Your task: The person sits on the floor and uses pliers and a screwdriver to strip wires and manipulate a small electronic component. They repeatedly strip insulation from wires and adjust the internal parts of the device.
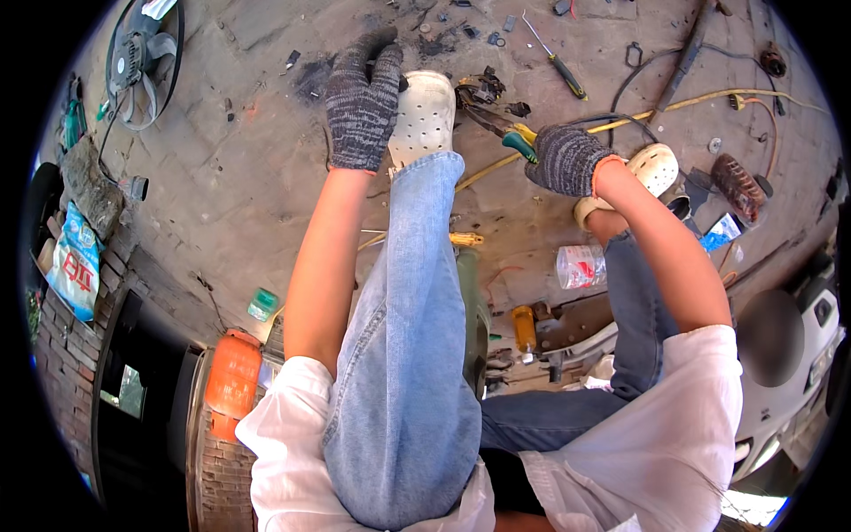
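Note:
My left hand (362,102), in a dark knitted glove, is beside a white perforated clog (421,115), its fingertips curled near a dark piece (404,82) that is partly hidden; what it grips is unclear. My right hand (567,161), in a matching glove, is closed on pliers with green and yellow handles (517,142). Their dark jaws point up-left toward a tangle of black broken parts (483,87) just right of the clog. A light blue jeans leg (399,337) runs down from the clog between my forearms.
On the paving (257,168) lie a screwdriver (565,74), yellow hose (687,99), black cables, plastic bottles (581,266) and scraps. A fan (142,62) is upper left, an orange gas cylinder (232,381) lower left, a doorway beside it, a light-coloured vehicle panel (798,381) at right.

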Action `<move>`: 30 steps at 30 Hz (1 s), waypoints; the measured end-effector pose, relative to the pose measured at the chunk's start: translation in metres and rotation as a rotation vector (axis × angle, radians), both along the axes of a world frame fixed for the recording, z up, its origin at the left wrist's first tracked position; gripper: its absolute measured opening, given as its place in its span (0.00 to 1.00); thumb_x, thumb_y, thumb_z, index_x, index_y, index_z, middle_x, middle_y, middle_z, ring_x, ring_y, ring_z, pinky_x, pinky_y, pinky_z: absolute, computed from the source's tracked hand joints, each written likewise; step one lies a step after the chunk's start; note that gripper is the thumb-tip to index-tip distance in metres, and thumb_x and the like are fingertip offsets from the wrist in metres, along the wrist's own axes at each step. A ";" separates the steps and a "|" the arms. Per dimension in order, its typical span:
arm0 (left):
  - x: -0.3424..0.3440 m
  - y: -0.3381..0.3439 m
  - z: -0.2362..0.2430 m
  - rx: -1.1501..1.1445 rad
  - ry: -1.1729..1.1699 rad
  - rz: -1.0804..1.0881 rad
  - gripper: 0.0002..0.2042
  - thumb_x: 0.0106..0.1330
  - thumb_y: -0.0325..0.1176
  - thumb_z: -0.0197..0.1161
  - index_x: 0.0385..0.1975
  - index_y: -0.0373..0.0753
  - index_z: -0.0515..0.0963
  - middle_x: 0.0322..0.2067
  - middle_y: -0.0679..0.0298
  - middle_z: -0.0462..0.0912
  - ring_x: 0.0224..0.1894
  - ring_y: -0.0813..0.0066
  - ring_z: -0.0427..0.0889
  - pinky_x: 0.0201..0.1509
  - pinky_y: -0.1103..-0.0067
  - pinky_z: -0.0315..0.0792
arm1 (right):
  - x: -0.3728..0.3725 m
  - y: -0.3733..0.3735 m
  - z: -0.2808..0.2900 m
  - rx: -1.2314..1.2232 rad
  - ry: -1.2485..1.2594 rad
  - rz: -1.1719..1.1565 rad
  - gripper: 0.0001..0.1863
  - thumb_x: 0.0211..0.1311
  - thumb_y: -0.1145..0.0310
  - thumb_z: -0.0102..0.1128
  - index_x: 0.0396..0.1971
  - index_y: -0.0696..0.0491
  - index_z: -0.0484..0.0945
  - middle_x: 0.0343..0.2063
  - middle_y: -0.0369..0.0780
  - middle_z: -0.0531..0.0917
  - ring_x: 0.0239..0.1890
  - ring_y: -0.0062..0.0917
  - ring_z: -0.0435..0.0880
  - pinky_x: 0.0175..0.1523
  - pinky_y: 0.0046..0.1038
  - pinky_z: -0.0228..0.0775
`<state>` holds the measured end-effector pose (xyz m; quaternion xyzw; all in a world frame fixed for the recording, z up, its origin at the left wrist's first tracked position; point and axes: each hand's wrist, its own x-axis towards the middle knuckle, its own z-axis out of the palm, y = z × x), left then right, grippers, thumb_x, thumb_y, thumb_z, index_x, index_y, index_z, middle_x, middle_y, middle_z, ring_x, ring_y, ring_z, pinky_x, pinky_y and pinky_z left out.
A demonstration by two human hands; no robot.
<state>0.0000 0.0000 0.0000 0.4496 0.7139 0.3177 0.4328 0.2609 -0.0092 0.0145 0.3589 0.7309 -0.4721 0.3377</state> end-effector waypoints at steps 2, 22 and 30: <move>0.000 -0.002 0.006 -0.032 -0.032 0.020 0.11 0.64 0.31 0.59 0.44 0.39 0.79 0.30 0.66 0.82 0.24 0.83 0.78 0.30 0.84 0.72 | 0.000 -0.002 0.000 -0.034 0.037 0.001 0.22 0.53 0.54 0.52 0.24 0.61 0.80 0.23 0.54 0.79 0.29 0.46 0.80 0.39 0.42 0.71; 0.023 -0.024 0.020 -0.186 -0.081 0.016 0.10 0.64 0.31 0.58 0.41 0.34 0.79 0.30 0.60 0.83 0.25 0.79 0.81 0.30 0.80 0.75 | -0.019 -0.040 0.011 -0.742 -0.033 -1.167 0.15 0.56 0.57 0.60 0.21 0.54 0.76 0.13 0.35 0.71 0.14 0.20 0.69 0.19 0.23 0.61; 0.016 -0.048 0.008 -0.205 -0.011 -0.193 0.11 0.64 0.32 0.56 0.41 0.36 0.81 0.30 0.61 0.84 0.29 0.77 0.81 0.36 0.80 0.75 | -0.002 -0.023 -0.001 -0.131 0.236 0.000 0.15 0.52 0.61 0.54 0.25 0.59 0.78 0.19 0.50 0.78 0.22 0.40 0.79 0.26 0.40 0.69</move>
